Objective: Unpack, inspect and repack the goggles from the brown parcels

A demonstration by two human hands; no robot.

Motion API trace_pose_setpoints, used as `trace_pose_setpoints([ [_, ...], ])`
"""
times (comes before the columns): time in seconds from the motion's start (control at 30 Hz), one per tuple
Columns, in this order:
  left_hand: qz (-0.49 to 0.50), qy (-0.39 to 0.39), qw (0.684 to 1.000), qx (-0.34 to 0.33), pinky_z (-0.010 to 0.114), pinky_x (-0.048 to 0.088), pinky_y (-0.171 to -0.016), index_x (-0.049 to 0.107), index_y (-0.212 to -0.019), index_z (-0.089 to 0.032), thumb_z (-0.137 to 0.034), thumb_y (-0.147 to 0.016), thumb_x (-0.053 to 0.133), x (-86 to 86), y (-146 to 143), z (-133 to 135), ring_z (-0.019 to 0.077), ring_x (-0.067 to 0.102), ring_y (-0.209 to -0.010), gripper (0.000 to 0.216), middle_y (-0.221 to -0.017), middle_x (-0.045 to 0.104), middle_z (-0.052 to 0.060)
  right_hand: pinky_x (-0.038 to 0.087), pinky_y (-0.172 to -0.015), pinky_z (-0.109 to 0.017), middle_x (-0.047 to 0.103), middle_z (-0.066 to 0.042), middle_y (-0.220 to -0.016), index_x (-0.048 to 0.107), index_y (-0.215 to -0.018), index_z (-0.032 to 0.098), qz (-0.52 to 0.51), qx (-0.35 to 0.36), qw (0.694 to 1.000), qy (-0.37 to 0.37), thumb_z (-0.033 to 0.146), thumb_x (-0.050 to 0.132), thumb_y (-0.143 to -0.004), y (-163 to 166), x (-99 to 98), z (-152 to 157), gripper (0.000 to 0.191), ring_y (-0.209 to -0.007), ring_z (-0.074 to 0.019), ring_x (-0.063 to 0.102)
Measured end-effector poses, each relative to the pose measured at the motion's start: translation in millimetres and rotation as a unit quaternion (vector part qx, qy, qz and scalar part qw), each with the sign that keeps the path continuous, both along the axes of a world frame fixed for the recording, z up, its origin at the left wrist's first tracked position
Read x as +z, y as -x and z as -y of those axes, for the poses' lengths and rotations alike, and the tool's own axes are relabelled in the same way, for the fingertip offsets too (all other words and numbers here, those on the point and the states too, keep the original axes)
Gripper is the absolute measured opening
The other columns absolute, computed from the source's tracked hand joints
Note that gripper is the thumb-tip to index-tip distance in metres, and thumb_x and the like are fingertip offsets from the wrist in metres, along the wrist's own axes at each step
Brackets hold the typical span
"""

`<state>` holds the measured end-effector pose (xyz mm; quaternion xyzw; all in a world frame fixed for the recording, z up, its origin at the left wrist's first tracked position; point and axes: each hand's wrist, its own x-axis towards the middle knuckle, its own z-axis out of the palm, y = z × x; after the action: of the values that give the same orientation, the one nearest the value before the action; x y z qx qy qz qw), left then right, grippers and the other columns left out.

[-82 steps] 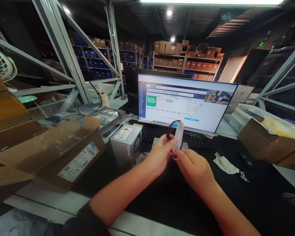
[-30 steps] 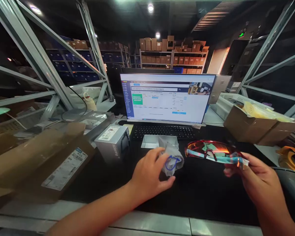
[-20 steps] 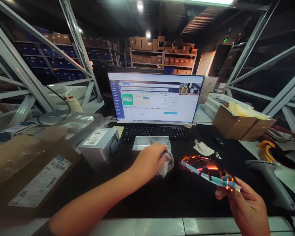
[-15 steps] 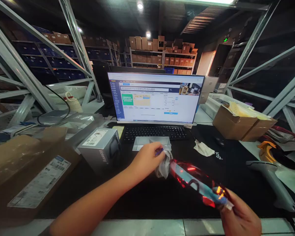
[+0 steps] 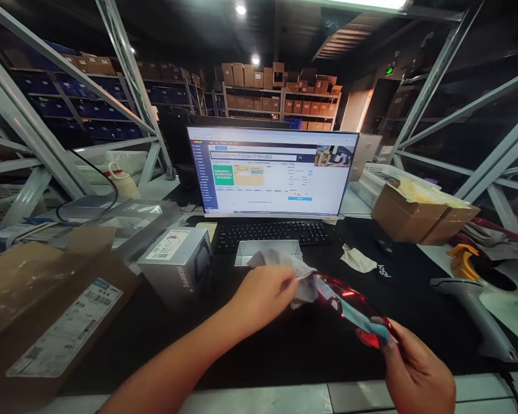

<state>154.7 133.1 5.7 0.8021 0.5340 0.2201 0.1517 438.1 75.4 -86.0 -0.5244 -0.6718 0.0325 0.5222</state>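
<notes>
My right hand [image 5: 418,362] is closed on the near right end of a shiny red curved lens [image 5: 349,296], which reflects a pale blue band. The lens is held tilted above the black desk mat, its far end up and to the left. My left hand [image 5: 263,296] is closed around a grey cloth [image 5: 304,270], which touches the lens's far end and fans out above the knuckles. Behind the cloth sits an open grey tray-like box [image 5: 245,253]. To its left stands a grey product box [image 5: 172,259] with a white label.
A keyboard [image 5: 271,233] lies below a lit monitor [image 5: 267,172]. On the left is an open cardboard box [image 5: 64,328]. On the right are a crumpled white cloth [image 5: 357,259], a mouse [image 5: 384,246], a barcode scanner [image 5: 474,313], a tape dispenser [image 5: 465,261] and a carton [image 5: 407,215].
My left hand has shifted slightly right and down, and the cloth now spreads up over it. The lens has turned and shows a narrower face. My right hand remains at its near end.
</notes>
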Motion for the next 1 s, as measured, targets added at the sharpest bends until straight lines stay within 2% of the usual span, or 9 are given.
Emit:
trace_pose_setpoints([
  [0.1,0.037,0.000,0.999,-0.015,0.029,0.023,-0.060,0.043,-0.068,-0.019,-0.032,-0.098,0.042,-4.0,-3,0,0.0147,0.047,-0.063,0.032,-0.066,0.051,-0.002,0.064,-0.059,-0.032,0.077,-0.010,-0.079,0.074,-0.109,0.016,-0.211,0.055,0.968,0.126,0.042,0.062,-0.094,15,-8.0,4,0.032,-0.066,-0.0271,0.075],
  [0.2,0.085,-0.002,0.996,-0.022,0.029,0.025,-0.061,0.043,-0.069,-0.019,-0.033,-0.100,0.038,-7.6,-4,1,0.0143,0.045,-0.063,0.034,-0.067,0.051,-0.002,0.064,-0.057,-0.034,0.076,-0.011,-0.078,0.075,-0.107,0.015,-0.268,0.103,0.944,0.163,0.046,0.063,-0.093,33,-15.5,4,0.035,-0.063,-0.0284,0.075],
  [0.33,0.086,-0.017,0.996,-0.027,0.029,0.025,-0.061,0.043,-0.069,-0.020,-0.033,-0.099,0.037,-10.7,-3,4,0.0144,0.044,-0.062,0.033,-0.067,0.051,-0.002,0.065,-0.065,-0.030,0.078,-0.008,-0.086,0.077,-0.102,0.019,-0.073,0.073,0.995,-0.004,0.031,0.062,-0.093,47,-12.7,1,0.021,-0.073,-0.0257,0.076],
  [0.47,0.051,-0.077,0.995,-0.022,0.030,0.023,-0.059,0.040,-0.068,-0.020,-0.031,-0.098,0.039,-14.7,-5,7,0.0143,0.041,-0.060,0.032,-0.065,0.049,-0.002,0.063,-0.077,-0.027,0.078,-0.006,-0.092,0.076,-0.102,0.021,0.068,0.021,0.985,-0.159,0.015,0.055,-0.091,49,2.9,-7,0.024,-0.079,-0.0214,0.076],
  [0.57,0.057,-0.123,0.990,-0.035,0.030,0.023,-0.058,0.040,-0.067,-0.019,-0.030,-0.100,0.039,-20.9,-7,8,0.0132,0.040,-0.057,0.034,-0.063,0.049,-0.002,0.063,-0.067,-0.027,0.077,-0.006,-0.086,0.075,-0.102,0.019,0.022,0.038,0.995,-0.087,0.019,0.056,-0.094,55,10.6,-17,0.021,-0.073,-0.0214,0.075],
  [0.7,0.054,-0.208,0.974,-0.065,0.030,0.024,-0.054,0.044,-0.068,-0.019,-0.029,-0.102,0.038,-32.1,-13,11,0.0122,0.042,-0.053,0.037,-0.060,0.050,-0.003,0.059,-0.053,-0.028,0.072,-0.005,-0.073,0.075,-0.104,0.019,-0.054,0.156,0.985,0.039,0.023,0.050,-0.099,75,15.6,-32,0.026,-0.060,-0.0189,0.070],
  [0.87,0.026,-0.315,0.939,-0.132,0.032,0.026,-0.051,0.047,-0.068,-0.019,-0.024,-0.103,0.038,-44.8,-18,12,0.0123,0.043,-0.052,0.037,-0.060,0.052,-0.003,0.053,-0.092,-0.052,0.061,-0.016,-0.125,0.075,-0.081,0.020,0.132,0.106,0.978,-0.121,0.012,0.056,-0.085,92,30.0,-56,0.021,-0.117,-0.0335,0.058],
  [0.93,0.034,-0.328,0.931,-0.159,0.031,0.027,-0.051,0.047,-0.067,-0.019,-0.022,-0.102,0.038,-47.2,-18,10,0.0120,0.043,-0.053,0.036,-0.061,0.052,-0.003,0.044,-0.105,-0.054,0.060,-0.013,-0.129,0.072,-0.080,0.019,0.174,0.192,0.956,-0.139,0.005,0.052,-0.081,93,35.8,-70,0.025,-0.126,-0.0320,0.053],
  [1.0,0.049,-0.305,0.936,-0.172,0.030,0.028,-0.052,0.047,-0.067,-0.019,-0.021,-0.101,0.041,-46.3,-16,9,0.0114,0.044,-0.054,0.034,-0.062,0.053,-0.003,0.048,-0.101,-0.045,0.067,-0.010,-0.114,0.070,-0.084,0.019,0.193,0.292,0.930,-0.113,0.001,0.050,-0.079,90,39.1,-84,0.028,-0.112,-0.0250,0.061],
])
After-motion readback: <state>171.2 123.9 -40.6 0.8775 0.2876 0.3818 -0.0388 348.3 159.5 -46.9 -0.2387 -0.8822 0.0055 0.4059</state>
